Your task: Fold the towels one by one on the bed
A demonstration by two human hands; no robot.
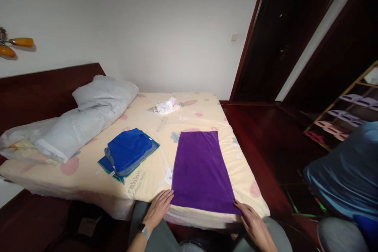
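Nearest are two knees in grey trousers (282,234), one beside each hand. The left hand (158,209) wears a watch (144,229) on its wrist. Its fingers are held close together, and their tips touch the near left corner of a purple cloth (201,171). The right hand (254,223) has its fingers bent a little, with the tips on the near right corner. Whether either hand pinches the cloth between thumb and fingers, I cannot tell.

The cloth lies on the bed (206,112), between the two hands, and extends away from the fingers. It is deep purple, of one plain colour, long and four-sided, spread flat and almost smooth. Its surface looks soft and dull, and a thin hem follows its sides. The near side lies along the bed's edge.

Farther from the left fingers, toward the left, there is a loose pile of blue cloth (130,147), with grey parts and a green border. Well to the right of the right fingers, a person in a blue top (344,169) is partly visible. Far beyond the left fingers rest a white crumpled bundle (167,105) and, more to the left, a pale bulky quilt (85,126).
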